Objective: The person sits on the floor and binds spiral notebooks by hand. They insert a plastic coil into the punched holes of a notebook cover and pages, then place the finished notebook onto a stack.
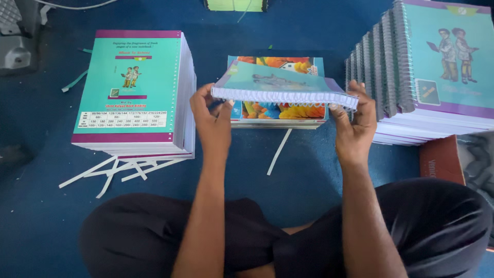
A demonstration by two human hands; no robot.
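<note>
A teal spiral-bound notebook (280, 85) is held level in the air, its white wire spine facing me. My left hand (212, 117) grips its left end and my right hand (355, 119) grips its right end. Just below it, a short pile of colourful covers (278, 110) lies on the blue floor (309, 175). I sit cross-legged in dark trousers, knees at the bottom of the view.
A tall stack of unbound teal-covered books (135, 87) stands at the left with white paper strips (118, 170) scattered at its base. Fanned stacks of spiral-bound notebooks (427, 77) fill the right. A reddish-brown book (441, 159) lies at the right. Grey equipment (15, 36) sits at the top left.
</note>
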